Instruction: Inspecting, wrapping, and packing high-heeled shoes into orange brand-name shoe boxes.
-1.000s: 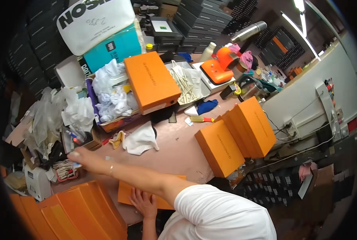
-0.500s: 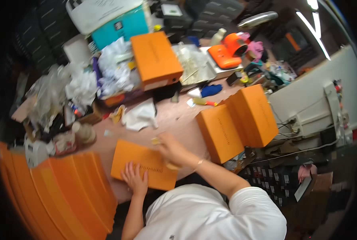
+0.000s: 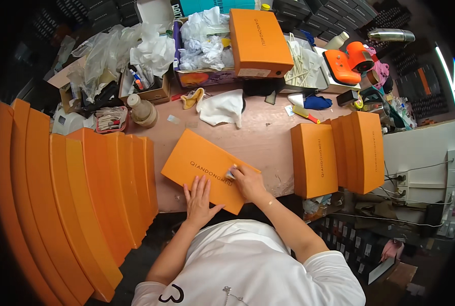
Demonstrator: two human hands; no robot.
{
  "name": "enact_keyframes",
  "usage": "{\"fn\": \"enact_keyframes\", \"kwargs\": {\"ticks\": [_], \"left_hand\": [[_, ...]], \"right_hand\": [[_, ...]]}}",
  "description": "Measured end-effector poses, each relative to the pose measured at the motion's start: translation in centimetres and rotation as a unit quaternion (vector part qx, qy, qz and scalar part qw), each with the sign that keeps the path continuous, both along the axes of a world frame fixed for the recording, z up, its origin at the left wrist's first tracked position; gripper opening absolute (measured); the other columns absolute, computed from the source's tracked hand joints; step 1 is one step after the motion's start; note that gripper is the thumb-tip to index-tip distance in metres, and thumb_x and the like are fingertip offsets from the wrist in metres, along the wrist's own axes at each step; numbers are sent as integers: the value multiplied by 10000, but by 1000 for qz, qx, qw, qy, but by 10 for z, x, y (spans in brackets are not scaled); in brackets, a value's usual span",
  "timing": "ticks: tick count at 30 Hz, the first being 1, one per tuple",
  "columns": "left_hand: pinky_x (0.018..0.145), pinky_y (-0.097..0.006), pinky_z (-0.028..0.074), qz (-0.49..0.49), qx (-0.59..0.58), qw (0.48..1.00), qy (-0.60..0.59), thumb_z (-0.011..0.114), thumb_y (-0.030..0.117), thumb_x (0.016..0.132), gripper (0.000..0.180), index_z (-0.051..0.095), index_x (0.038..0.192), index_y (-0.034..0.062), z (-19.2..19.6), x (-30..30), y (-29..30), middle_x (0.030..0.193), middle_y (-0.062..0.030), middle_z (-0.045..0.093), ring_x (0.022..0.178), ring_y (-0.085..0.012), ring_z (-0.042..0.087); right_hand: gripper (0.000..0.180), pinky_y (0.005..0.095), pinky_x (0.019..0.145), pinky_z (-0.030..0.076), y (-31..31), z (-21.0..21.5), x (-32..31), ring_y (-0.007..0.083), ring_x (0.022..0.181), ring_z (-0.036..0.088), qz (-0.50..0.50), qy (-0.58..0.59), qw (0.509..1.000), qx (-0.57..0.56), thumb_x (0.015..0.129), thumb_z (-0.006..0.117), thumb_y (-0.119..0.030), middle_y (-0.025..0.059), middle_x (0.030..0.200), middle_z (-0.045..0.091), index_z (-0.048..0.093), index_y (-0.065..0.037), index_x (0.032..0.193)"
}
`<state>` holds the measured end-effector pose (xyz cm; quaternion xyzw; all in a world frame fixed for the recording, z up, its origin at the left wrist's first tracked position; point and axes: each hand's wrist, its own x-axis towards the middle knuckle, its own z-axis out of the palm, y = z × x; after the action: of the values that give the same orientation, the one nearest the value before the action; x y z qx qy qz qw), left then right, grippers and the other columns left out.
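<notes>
on the table (image 3: 268, 140), one box (image 3: 197, 159) set askew

right in front of us the box lies with its letters up, turned so the long sides slant down to the right, near corner about at the table's front edge. that puts it close in, so we guess neither arm has to stretch.

our left hand (image 3: 199, 203) is flat on the near side, fingers spread, thumb stuck out to the right. it isn't gripping anything, just resting on top; we read it as an anchor so the box won't skate about. our right hand (image 3: 250, 184) sits at the right end, fingertips pinching a small pale wad (image 3: 231, 172) against the top, right by the letters. can't tell if that's cloth or paper. a pinch like that probably lets us press on one small spot.

everything else seems parked for elbow room: orange pile (image 3: 79, 204) off left, more boxes (image 3: 314, 160) over on the right, apart from ours. bottle (image 3: 143, 115), white cloth (image 3: 220, 108) and yellow tool (image 3: 305, 114) sit further back, probably so they don't get knocked.
</notes>
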<state>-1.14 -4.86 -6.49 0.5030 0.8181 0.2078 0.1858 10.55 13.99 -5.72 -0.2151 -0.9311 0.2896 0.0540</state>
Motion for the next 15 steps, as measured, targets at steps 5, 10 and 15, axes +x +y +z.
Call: {"fn": "enact_keyframes", "kwargs": {"ticks": [5,10,15], "left_hand": [[1117,-621,29,15,22,1000,4,790,421,682,935,367,1397,-7,-12,4,-1,1491,-185,307,1419,-358,196],[1124,-610,5,15,23,1000,3,824,357,651,981,336,1422,-2,-10,6,10,1499,-191,291,1431,-351,171],[1125,-609,-2,12,7,1000,-1,820,346,648,982,331,1425,-3,-11,5,5,1504,-189,282,1434,-348,161]], "right_hand": [[252,400,658,548,-20,-13,19,292,902,652,68,-41,996,44,860,528,-118,93,1047,621,594,-92,1101],[242,396,714,538,12,-6,-15,306,913,646,-20,43,998,48,873,519,-131,109,1019,602,580,-67,1099],[227,398,688,529,-30,-18,18,315,845,644,60,48,994,72,862,527,-163,113,996,591,564,-54,1057]]}}
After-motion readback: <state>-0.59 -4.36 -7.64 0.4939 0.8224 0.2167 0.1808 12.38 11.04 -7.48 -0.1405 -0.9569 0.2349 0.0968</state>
